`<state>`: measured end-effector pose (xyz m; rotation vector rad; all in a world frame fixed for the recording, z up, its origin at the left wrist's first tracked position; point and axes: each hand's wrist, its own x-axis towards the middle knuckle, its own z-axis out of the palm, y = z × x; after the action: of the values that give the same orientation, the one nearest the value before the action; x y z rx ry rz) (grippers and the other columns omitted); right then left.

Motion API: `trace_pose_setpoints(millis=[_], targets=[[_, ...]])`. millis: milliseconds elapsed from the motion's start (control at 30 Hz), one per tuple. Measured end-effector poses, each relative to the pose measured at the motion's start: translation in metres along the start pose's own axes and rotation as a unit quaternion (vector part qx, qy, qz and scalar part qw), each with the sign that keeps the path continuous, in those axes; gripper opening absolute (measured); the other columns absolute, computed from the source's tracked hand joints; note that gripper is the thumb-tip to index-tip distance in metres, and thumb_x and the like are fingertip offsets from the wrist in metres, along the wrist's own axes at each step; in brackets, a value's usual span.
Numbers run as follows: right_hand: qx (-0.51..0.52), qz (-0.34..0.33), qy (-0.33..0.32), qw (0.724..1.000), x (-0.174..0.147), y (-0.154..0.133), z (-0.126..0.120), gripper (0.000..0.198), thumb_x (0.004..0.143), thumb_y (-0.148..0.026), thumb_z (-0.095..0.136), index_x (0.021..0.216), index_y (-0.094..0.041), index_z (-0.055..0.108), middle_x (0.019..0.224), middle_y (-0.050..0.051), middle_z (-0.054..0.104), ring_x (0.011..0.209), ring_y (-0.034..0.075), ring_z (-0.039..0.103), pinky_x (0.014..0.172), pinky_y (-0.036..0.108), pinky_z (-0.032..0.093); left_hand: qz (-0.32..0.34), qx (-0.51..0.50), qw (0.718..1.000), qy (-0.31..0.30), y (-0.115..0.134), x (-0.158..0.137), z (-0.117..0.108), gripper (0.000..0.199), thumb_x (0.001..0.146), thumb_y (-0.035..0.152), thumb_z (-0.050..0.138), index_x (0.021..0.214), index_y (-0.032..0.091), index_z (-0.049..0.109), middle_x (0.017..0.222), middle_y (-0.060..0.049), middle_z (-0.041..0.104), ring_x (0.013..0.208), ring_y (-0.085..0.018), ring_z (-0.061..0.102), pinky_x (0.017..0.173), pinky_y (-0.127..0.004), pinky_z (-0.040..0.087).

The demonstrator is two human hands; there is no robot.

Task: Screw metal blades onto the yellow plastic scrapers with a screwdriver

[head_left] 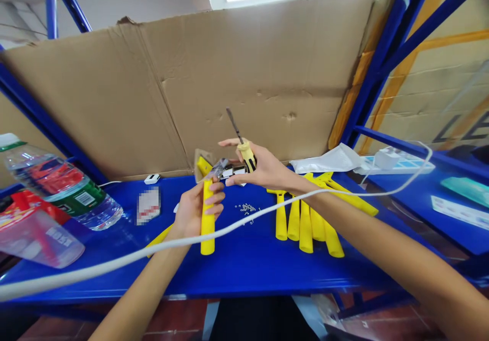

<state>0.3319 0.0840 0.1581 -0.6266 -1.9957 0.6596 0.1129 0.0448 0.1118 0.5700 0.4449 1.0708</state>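
Observation:
My left hand [194, 206] is wrapped around a yellow tubular handle [208, 229], which stands nearly upright. A grey metallic piece [219, 167] shows at its top, its exact shape hard to make out. In the crook of my right hand [263, 166] rests a screwdriver [247, 156] with a pale yellow and black grip, its shaft pointing up and left. The right fingers are partly stretched out near the metallic piece. Small loose parts [246, 211], possibly screws, lie scattered on the blue table [237, 269] between the arms.
Several yellow handles [305, 226] lie together at right, beside a white plastic bag [326, 158] and a power strip [397, 165]. A white cable [126, 259] crosses the view in front. A water bottle [82, 193] and clear cup [42, 236] are at left; cardboard [248, 76] walls the back.

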Motion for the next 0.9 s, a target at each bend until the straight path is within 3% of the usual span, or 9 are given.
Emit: trace_pose_setpoints(millis=[100,233,300,400,533,700,833,900], targets=[[0.003,-0.027,-0.089,0.996,0.021,0.002,-0.003,0.05,0.084,-0.038,0.087,0.129,-0.024,0.073,0.121,0.005,0.075,0.114,0.025,0.067,0.101,0.041,0.052,-0.076,-0.027,0.993,-0.082,0.0,-0.002,-0.006,0.009,0.093,0.013,0.064,0.088,0.018,0.057,0.068,0.006,0.048,0.034,-0.001,0.032,0.03,-0.011,0.026],[0.04,-0.007,-0.122,0.992,0.046,0.003,0.001,0.027,0.084,-0.038,0.086,0.096,-0.02,0.072,0.103,0.004,0.078,0.094,0.02,0.069,0.085,0.036,0.054,-0.101,0.045,0.986,-0.127,-0.002,-0.006,-0.011,0.015,0.098,0.022,0.061,0.084,0.018,0.06,0.063,0.006,0.045,0.031,-0.003,0.028,0.028,-0.013,0.028],[0.079,0.011,-0.123,0.989,0.053,0.002,0.002,0.029,0.081,-0.032,0.087,0.083,-0.021,0.061,0.098,0.005,0.078,0.088,0.019,0.07,0.08,0.035,0.054,-0.094,0.11,0.983,-0.112,0.003,-0.009,-0.014,0.015,0.098,0.026,0.062,0.087,0.016,0.066,0.064,0.003,0.051,0.035,-0.007,0.041,0.032,-0.016,0.036],[0.13,0.027,-0.142,0.981,0.057,-0.001,0.005,0.039,0.08,-0.025,0.085,0.077,-0.024,0.046,0.096,0.008,0.081,0.093,0.022,0.074,0.079,0.035,0.057,-0.072,0.207,0.975,-0.045,0.017,-0.012,-0.022,0.02,0.093,0.031,0.068,0.094,0.012,0.075,0.074,-0.008,0.068,0.053,-0.017,0.064,0.044,-0.025,0.055],[0.118,0.013,-0.094,0.988,0.055,0.0,0.01,0.038,0.08,-0.026,0.082,0.078,-0.024,0.045,0.094,0.007,0.079,0.092,0.023,0.074,0.07,0.033,0.055,0.047,0.303,0.949,0.066,0.041,-0.017,-0.038,0.026,0.091,0.037,0.075,0.097,0.012,0.079,0.091,-0.016,0.08,0.082,-0.03,0.078,0.077,-0.042,0.067],[0.099,0.02,-0.011,0.995,0.051,-0.001,0.004,0.039,0.082,-0.028,0.078,0.076,-0.024,0.04,0.098,0.007,0.079,0.087,0.019,0.07,0.068,0.031,0.054,0.179,0.424,0.869,0.185,0.077,-0.032,-0.074,0.042,0.088,0.054,0.081,0.096,0.013,0.081,0.1,-0.018,0.084,0.099,-0.033,0.08,0.097,-0.041,0.062],[0.141,0.03,0.001,0.99,0.048,0.0,-0.003,0.037,0.083,-0.026,0.077,0.08,-0.024,0.04,0.1,0.007,0.078,0.087,0.018,0.07,0.064,0.029,0.054,0.247,0.493,0.796,0.251,0.119,-0.038,-0.12,0.03,0.094,0.048,0.077,0.105,0.02,0.078,0.103,-0.005,0.085,0.105,-0.026,0.076,0.107,-0.036,0.056],[0.162,0.048,0.001,0.986,0.045,0.01,0.003,0.037,0.082,-0.024,0.078,0.08,-0.024,0.041,0.098,0.007,0.078,0.088,0.019,0.07,0.064,0.029,0.054,0.238,0.559,0.734,0.303,0.141,-0.036,-0.142,0.021,0.094,0.041,0.076,0.107,0.024,0.075,0.104,0.001,0.084,0.112,-0.024,0.073,0.105,-0.032,0.054]])
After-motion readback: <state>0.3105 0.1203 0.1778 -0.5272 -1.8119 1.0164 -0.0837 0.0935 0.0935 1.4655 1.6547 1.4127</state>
